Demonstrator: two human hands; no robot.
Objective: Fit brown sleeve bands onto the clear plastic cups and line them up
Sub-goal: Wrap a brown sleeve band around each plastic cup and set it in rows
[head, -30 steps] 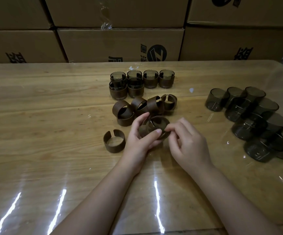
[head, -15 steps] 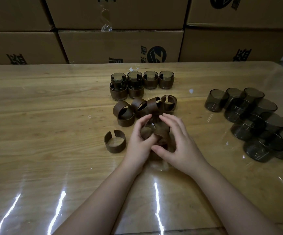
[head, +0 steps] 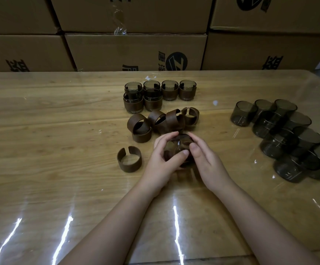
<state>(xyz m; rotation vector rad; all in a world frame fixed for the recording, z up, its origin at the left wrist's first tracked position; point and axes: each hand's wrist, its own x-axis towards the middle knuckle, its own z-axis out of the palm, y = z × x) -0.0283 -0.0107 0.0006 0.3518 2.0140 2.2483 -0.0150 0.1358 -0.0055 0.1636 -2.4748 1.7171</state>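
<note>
Cardboard boxes (head: 136,50) are backing the table (head: 40,131); left hand (head: 162,159) and right hand (head: 207,161) are gripping a banded cup (head: 178,148), loose bands (head: 164,121) lying at 12 o'clock.

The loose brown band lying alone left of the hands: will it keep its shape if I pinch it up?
The loose brown band is an open ring with a gap, so it will probably flex under a pinch. It looks thin, likely light. Standing on its edge, it seems unlikely to roll.

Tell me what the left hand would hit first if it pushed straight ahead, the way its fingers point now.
The left hand, which with the right hand grips a banded cup, points away and slightly right. It would probably first meet the pile of loose brown bands just beyond, though depth is hard to judge.
</note>
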